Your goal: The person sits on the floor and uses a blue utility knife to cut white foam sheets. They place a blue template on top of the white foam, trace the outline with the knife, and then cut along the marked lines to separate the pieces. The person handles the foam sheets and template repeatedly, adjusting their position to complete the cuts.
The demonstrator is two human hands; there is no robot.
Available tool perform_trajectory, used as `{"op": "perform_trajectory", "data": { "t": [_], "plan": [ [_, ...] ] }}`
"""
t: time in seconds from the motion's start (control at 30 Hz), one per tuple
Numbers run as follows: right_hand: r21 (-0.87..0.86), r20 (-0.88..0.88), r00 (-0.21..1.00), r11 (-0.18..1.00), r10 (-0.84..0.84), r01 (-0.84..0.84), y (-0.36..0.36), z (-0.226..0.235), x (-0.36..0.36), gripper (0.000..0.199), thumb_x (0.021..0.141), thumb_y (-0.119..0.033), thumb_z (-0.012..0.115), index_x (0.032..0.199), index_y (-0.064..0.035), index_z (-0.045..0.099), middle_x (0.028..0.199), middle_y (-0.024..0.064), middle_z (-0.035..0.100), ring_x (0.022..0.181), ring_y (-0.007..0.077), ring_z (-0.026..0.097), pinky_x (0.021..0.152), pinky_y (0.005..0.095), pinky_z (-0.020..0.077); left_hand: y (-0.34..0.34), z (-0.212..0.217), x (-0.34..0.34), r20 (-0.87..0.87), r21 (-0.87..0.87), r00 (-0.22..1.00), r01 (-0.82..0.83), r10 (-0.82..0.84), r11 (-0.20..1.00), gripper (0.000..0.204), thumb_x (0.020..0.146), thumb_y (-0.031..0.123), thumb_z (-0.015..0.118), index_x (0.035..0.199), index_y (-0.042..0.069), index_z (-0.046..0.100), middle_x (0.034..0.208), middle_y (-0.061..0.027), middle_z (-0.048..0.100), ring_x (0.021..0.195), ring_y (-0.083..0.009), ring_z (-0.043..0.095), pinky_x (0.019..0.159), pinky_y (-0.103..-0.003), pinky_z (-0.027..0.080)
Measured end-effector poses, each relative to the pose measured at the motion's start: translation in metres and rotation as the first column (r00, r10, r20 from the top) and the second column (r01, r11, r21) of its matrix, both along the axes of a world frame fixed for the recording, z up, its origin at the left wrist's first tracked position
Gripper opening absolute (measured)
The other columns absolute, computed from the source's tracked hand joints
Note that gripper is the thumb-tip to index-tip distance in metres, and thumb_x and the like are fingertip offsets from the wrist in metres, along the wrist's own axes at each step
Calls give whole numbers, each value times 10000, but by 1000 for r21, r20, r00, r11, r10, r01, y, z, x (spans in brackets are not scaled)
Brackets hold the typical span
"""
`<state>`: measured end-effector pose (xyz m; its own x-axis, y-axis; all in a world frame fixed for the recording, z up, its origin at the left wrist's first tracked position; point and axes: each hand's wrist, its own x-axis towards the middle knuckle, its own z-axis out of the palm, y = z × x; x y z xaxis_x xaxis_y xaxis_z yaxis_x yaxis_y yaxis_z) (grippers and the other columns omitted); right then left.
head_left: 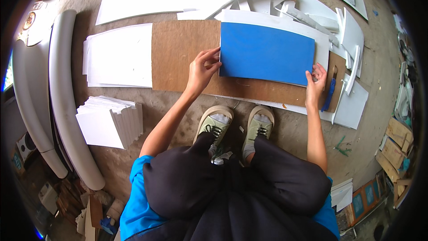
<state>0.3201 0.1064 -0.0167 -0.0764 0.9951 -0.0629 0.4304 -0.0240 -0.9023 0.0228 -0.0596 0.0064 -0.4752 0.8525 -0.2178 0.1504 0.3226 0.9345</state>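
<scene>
A flat rectangular blue board (267, 52) lies over the right part of a brown wooden board (185, 53), with white sheet material showing along its far and right edges. My left hand (204, 70) pinches the blue board's left edge between thumb and bent fingers. At its near right corner, my right hand (315, 82) grips the edge, thumb on the near side. Just right of that hand, a knife-like tool with a blue handle (329, 94) lies on the wooden board. White sheets (119, 56) rest at the wooden board's left end.
Stacked white pieces (109, 122) stand on the floor at left, beside long white rolls (69, 98). White offcuts (263, 6) lie heaped at the far side. My shoes (214, 125) are close to the wooden board's near edge. Wooden scraps (394, 145) lie far right.
</scene>
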Motion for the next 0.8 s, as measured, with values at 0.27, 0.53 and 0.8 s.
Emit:
{"op": "perform_trajectory", "data": {
  "t": [0.27, 0.53, 0.8],
  "plan": [
    [-10, -17, 1000, 1000, 24, -24, 1, -2, 1, 477, 731, 28, 612, 1161, -78, 436, 1083, 77, 517, 798, 118, 440, 717, 247, 411, 3, -7, 1, -96, -27, 992, 76, -78, 997, 482, 768, -30, 541, 1234, 62, 461, 1048, -113, 485, 881, -171, 561, 765, -272, 513],
    [-19, -33, 999, 1000, 18, -19, -1, -2, 2, 471, 737, 12, 615, 1164, -71, 436, 1095, 80, 516, 820, 133, 455, 735, 260, 415, 0, -16, 7, -299, 1, 945, 142, -135, 990, 549, 771, -43, 502, 1294, 63, 376, 1070, -142, 418, 881, -217, 521, 748, -286, 485],
    [-92, -43, 999, 996, 17, -21, 9, 3, 10, 432, 758, -13, 606, 1155, -69, 443, 1060, 78, 527, 846, 138, 499, 723, 261, 432, 1, -14, 2, -527, -60, 805, 283, -271, 957, 654, 780, 36, 539, 1338, -16, 203, 1156, -225, 343, 1035, -330, 411, 909, -394, 373]
  ]
}}
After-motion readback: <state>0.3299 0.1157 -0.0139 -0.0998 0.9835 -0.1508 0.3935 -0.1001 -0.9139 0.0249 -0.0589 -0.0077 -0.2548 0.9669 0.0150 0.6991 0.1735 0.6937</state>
